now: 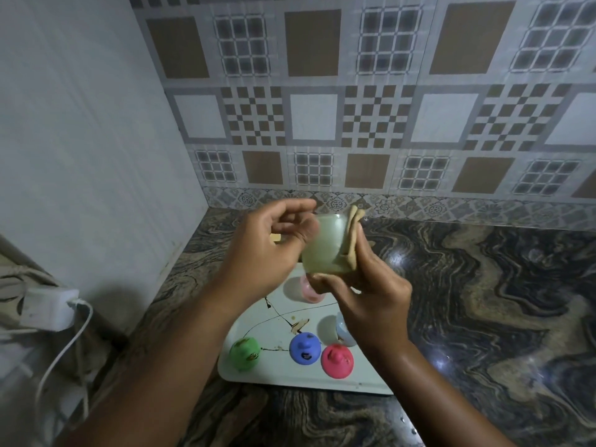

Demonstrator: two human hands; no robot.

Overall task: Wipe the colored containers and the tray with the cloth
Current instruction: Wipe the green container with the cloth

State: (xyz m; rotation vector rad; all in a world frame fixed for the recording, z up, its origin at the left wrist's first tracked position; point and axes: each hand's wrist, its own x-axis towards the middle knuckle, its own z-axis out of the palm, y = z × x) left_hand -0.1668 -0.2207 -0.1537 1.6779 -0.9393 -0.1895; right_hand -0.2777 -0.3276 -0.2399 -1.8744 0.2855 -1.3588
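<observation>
We hold the pale green container (325,246) up above the tray (277,379). Our left hand (267,250) curls round its side. Our right hand (367,291) grips the cloth (353,233) against it. We should turn it slowly, rub all round, and hold tight.

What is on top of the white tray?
Green lid, blue lid, red lid, brown smears. The right hand partly covers a pink container and a pale blue container.

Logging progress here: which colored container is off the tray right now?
The pale green container: the left hand and right hand hold it above the tray, cloth against it. The pink container and light blue container sit on it.
</observation>
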